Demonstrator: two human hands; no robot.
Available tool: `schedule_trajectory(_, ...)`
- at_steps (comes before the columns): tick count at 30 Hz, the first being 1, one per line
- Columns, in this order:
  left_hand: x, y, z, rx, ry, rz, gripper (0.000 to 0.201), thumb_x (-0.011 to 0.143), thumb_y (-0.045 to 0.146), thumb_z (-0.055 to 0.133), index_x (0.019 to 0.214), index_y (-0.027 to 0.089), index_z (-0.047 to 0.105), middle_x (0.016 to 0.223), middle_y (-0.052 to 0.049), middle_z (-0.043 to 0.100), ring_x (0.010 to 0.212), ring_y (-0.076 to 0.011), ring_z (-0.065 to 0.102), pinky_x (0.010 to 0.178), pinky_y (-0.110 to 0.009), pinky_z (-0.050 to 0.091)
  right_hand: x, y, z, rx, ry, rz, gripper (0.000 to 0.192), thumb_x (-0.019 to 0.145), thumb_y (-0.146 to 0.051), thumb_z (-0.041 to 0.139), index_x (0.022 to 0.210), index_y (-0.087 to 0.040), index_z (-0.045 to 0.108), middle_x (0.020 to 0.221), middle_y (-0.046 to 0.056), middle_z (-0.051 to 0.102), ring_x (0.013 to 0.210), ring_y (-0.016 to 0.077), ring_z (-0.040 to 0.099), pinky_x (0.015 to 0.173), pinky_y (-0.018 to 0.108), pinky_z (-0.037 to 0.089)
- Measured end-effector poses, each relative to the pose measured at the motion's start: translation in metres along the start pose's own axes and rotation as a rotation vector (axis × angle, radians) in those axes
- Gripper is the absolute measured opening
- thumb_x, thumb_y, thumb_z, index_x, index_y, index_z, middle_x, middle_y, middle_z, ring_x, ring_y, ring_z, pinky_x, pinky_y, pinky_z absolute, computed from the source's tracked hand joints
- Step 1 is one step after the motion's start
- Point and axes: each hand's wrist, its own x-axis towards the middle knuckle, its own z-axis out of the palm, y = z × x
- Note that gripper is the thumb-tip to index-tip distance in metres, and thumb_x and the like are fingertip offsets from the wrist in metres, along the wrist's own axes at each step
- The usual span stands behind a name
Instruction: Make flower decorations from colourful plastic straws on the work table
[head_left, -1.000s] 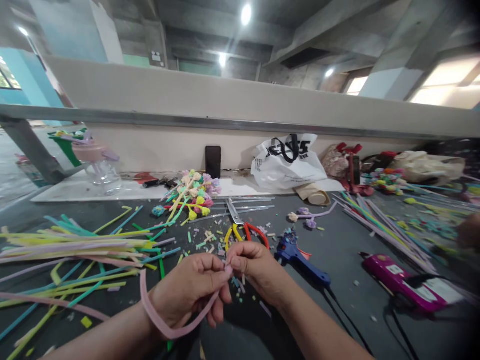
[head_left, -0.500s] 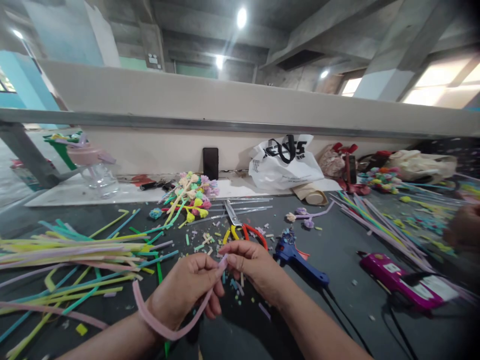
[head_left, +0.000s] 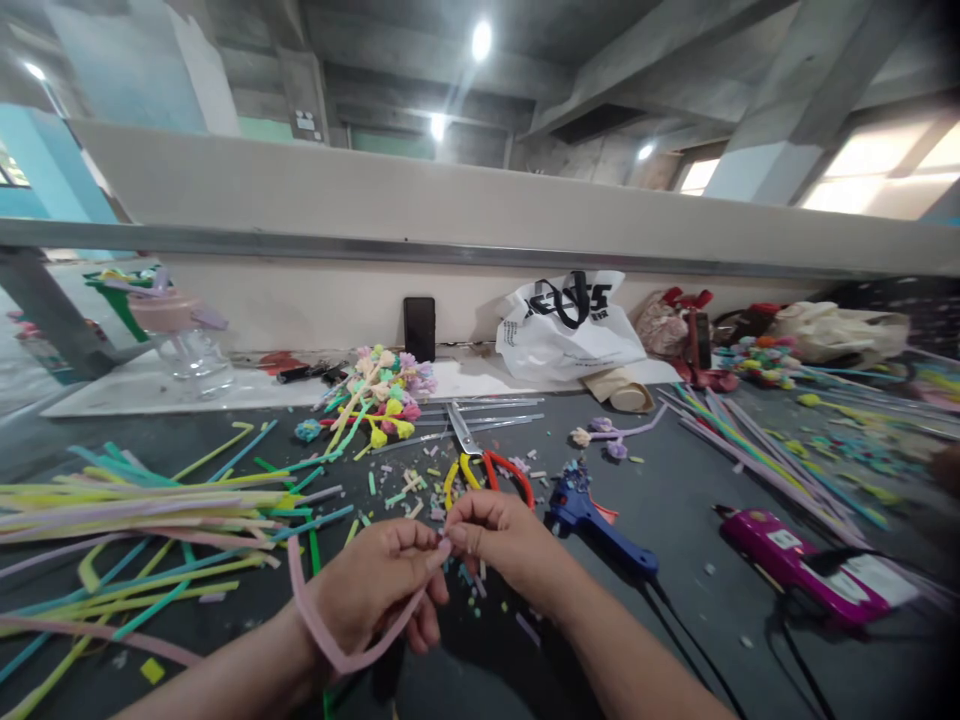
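Head view. Pink fuzzy pipe cleaner [head_left: 330, 640] held lower centre of frame; one end pinched between fingertips of left hand [head_left: 375, 590] and right hand [head_left: 495, 540], rest looped limp under left wrist. Tip judged only just being rolled; most of length unworked. Finished pastel flowers [head_left: 382, 385] heaped centre, on stems. Loose straight stems [head_left: 150, 500] spread at left, soft, thin, many colours. Clippings scattered on dark table [head_left: 675, 500]. Blue plastic glue gun [head_left: 592, 515] just right of hands; scissors [head_left: 480, 460] beyond, metal blades.
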Motion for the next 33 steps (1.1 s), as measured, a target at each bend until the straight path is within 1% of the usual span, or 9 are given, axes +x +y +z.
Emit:
schedule_trajectory(4,0.0,0.0,-0.004,0.008,-0.059,-0.007,0.039,0.071,0.052,0.053,0.062,0.013,0.051,0.039,0.002,0.052,0.03,-0.0061,0.045,0.031,-0.015,0.036,0.0,-0.001,0.001,-0.053,-0.005,0.007,0.008,0.069,-0.023,0.06,0.067,-0.015,0.058,0.056,-0.004,0.055,0.043,0.006,0.044,0.044,0.018,0.032)
schedule_trajectory(11,0.004,-0.005,-0.01,-0.01,-0.089,-0.023,0.027,0.071,0.041,0.057,0.071,0.015,0.05,0.052,0.002,0.058,0.029,-0.0046,0.043,0.028,-0.014,0.032,-0.002,-0.003,0.004,-0.047,-0.051,0.026,0.008,0.067,-0.023,0.06,0.068,-0.015,0.058,0.056,-0.002,0.057,0.045,0.0071,0.043,0.044,0.019,0.032)
schedule_trajectory(14,0.003,-0.004,-0.009,0.013,-0.092,-0.032,0.029,0.071,0.042,0.057,0.066,0.015,0.05,0.046,0.003,0.054,0.028,-0.0038,0.039,0.027,-0.013,0.029,-0.002,-0.004,0.004,-0.002,-0.063,0.016,0.01,0.067,-0.024,0.061,0.068,-0.015,0.058,0.056,-0.003,0.056,0.045,0.0065,0.041,0.044,0.018,0.03)
schedule_trajectory(18,-0.001,0.0,-0.006,0.088,-0.08,-0.006,0.032,0.073,0.042,0.056,0.058,0.014,0.05,0.034,0.006,0.043,0.026,-0.0028,0.034,0.028,-0.013,0.025,-0.001,-0.003,0.004,0.024,-0.072,-0.005,0.013,0.067,-0.026,0.063,0.069,-0.014,0.059,0.054,-0.004,0.051,0.045,0.0055,0.038,0.043,0.017,0.027)
schedule_trajectory(22,-0.001,0.004,-0.009,0.093,-0.088,0.028,0.03,0.073,0.04,0.056,0.058,0.014,0.052,0.036,0.006,0.044,0.028,-0.0031,0.035,0.029,-0.013,0.026,-0.001,-0.001,0.003,0.024,-0.081,-0.012,0.016,0.07,-0.029,0.063,0.075,-0.014,0.059,0.058,-0.003,0.053,0.046,0.0054,0.04,0.045,0.018,0.03)
schedule_trajectory(25,0.001,0.005,-0.016,0.039,-0.135,0.086,0.027,0.074,0.036,0.057,0.059,0.014,0.053,0.04,0.005,0.046,0.029,-0.0028,0.035,0.03,-0.014,0.025,0.002,0.001,0.0,0.073,-0.015,-0.135,0.024,0.075,-0.033,0.058,0.093,-0.018,0.055,0.063,-0.004,0.053,0.048,0.0063,0.043,0.048,0.02,0.033)
schedule_trajectory(29,0.005,0.003,-0.025,-0.098,-0.091,0.219,0.025,0.076,0.033,0.057,0.061,0.013,0.052,0.046,0.004,0.05,0.034,-0.0031,0.038,0.033,-0.014,0.027,0.007,-0.002,-0.003,0.035,0.241,-0.345,0.017,0.08,-0.03,0.052,0.093,-0.02,0.049,0.063,-0.006,0.049,0.046,0.0059,0.038,0.047,0.02,0.031)
schedule_trajectory(31,0.004,0.002,-0.027,-0.16,-0.052,0.266,0.024,0.075,0.032,0.058,0.062,0.014,0.052,0.051,0.003,0.052,0.036,-0.0034,0.04,0.035,-0.015,0.03,0.001,-0.015,0.002,-0.097,0.304,-0.387,0.012,0.08,-0.025,0.051,0.091,-0.021,0.049,0.065,-0.005,0.049,0.049,0.0068,0.041,0.048,0.02,0.033)
schedule_trajectory(33,0.003,0.003,-0.027,-0.217,-0.02,0.31,0.023,0.075,0.032,0.057,0.063,0.014,0.051,0.053,0.004,0.052,0.037,-0.0034,0.039,0.037,-0.016,0.032,-0.014,-0.035,0.015,-0.349,0.237,-0.421,0.007,0.079,-0.019,0.051,0.086,-0.02,0.051,0.071,-0.003,0.053,0.06,0.009,0.047,0.056,0.021,0.037)
